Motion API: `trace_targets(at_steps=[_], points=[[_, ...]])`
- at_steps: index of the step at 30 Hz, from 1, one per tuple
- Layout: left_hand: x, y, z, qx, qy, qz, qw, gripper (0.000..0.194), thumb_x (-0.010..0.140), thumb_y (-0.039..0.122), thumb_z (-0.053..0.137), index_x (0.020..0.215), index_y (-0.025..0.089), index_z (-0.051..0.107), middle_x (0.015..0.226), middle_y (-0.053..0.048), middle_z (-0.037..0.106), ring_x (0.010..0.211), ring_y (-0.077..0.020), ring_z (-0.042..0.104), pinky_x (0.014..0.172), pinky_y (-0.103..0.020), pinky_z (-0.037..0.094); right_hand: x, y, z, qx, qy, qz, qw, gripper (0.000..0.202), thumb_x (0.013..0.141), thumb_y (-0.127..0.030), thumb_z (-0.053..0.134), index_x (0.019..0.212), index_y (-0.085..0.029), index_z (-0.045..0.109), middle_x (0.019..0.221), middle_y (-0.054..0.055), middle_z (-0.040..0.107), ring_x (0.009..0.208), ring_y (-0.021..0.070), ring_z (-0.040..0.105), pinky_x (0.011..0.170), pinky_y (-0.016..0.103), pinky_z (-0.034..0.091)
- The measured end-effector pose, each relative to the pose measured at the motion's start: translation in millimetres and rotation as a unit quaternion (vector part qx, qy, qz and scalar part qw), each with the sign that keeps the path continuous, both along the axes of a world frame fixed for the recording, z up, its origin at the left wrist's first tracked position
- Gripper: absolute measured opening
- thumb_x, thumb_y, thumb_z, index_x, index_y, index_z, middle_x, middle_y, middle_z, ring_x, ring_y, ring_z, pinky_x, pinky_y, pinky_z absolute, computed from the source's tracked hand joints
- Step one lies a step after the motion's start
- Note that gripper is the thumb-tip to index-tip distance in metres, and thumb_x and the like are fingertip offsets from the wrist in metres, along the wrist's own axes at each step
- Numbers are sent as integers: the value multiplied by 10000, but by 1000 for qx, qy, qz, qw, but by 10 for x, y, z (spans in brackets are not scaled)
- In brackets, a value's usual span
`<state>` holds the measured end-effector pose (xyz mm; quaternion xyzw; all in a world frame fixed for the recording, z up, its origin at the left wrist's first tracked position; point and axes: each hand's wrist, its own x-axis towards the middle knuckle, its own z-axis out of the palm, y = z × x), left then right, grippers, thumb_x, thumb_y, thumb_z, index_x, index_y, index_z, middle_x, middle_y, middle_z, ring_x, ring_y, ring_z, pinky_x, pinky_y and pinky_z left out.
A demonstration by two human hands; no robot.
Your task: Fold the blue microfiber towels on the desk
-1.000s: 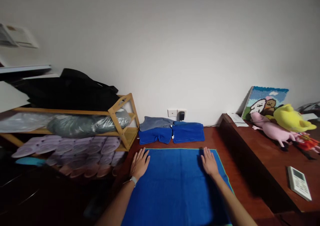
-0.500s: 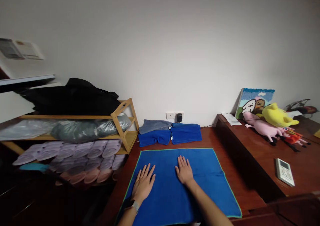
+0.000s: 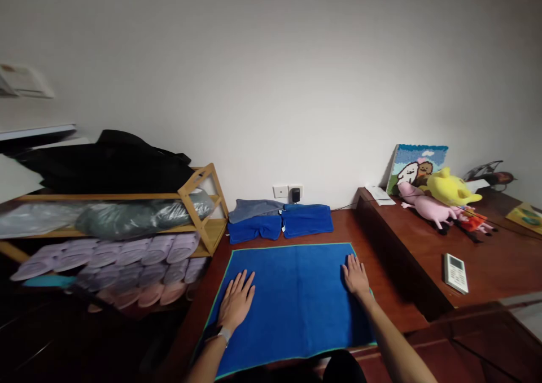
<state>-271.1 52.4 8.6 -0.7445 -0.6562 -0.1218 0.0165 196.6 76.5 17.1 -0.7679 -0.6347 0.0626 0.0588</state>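
Note:
A blue towel with a green edge lies spread flat on the dark wooden floor surface. My left hand rests flat on its left side, fingers apart, a watch at the wrist. My right hand lies flat on its right edge, fingers spread. Neither hand holds anything. Behind the towel, by the wall, sit folded blue towels and a grey-blue folded one.
A wooden rack at left holds rolled lilac slippers, a bagged bundle and black cloth. A raised wooden platform at right carries plush toys, a picture rug and a white remote. A wall socket holds a charger.
My right hand slid from the towel's middle out to its right edge. My left hand stayed on the left side. The view shifted slightly.

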Motion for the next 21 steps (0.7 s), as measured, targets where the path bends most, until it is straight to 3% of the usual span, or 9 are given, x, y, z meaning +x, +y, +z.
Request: trace_targets(at_steps=[4, 8, 11, 13, 15, 21], points=[[23, -171, -7, 24, 4, 10, 1000, 563, 1037, 448, 313, 1556, 260, 426, 1646, -63, 395, 1525, -247, 348, 1247, -477, 273, -864, -243, 101, 84, 51, 125, 987, 651, 1056, -436, 173, 1618, -118, 255, 1690, 74, 210, 1577, 231, 131, 1287, 425, 92], [47, -359, -126, 25, 15, 46, 998, 584, 1016, 456, 340, 1554, 248, 433, 1639, -87, 407, 1522, -295, 350, 1243, -520, 258, -1804, -474, 76, 78, 126, 244, 958, 655, 1063, -496, 194, 1629, -167, 214, 1685, 57, 219, 1569, 208, 167, 1285, 425, 144], [59, -425, -175, 19, 17, 60, 998, 599, 1013, 466, 332, 1566, 248, 409, 1641, -85, 405, 1520, -288, 356, 1245, -514, 250, -2068, -535, 16, 44, 144, 252, 956, 662, 1063, -502, 185, 1624, -153, 220, 1683, 75, 214, 1571, 213, 161, 1287, 445, 135], [65, -431, -171, 19, 19, 60, 998, 600, 1015, 474, 323, 1570, 260, 399, 1642, -71, 404, 1520, -272, 358, 1248, -502, 249, -1968, -540, -18, 27, 135, 238, 962, 667, 1060, -503, 183, 1622, -146, 222, 1685, 80, 195, 1574, 217, 144, 1289, 453, 115], [74, -425, -151, 22, 24, 63, 997, 595, 1015, 469, 323, 1568, 265, 404, 1638, -63, 410, 1518, -265, 361, 1249, -497, 246, -1687, -545, -44, 19, 115, 205, 972, 665, 1056, -492, 188, 1622, -147, 221, 1689, 76, 177, 1576, 219, 133, 1287, 457, 105], [99, -442, -106, 22, 26, 66, 997, 589, 1022, 453, 313, 1571, 256, 397, 1645, -67, 395, 1522, -263, 354, 1250, -487, 245, -389, -648, -138, -1, 30, 54, 998, 704, 1032, -497, 196, 1619, -111, 236, 1690, 84, 201, 1576, 237, 139, 1279, 439, 93]])
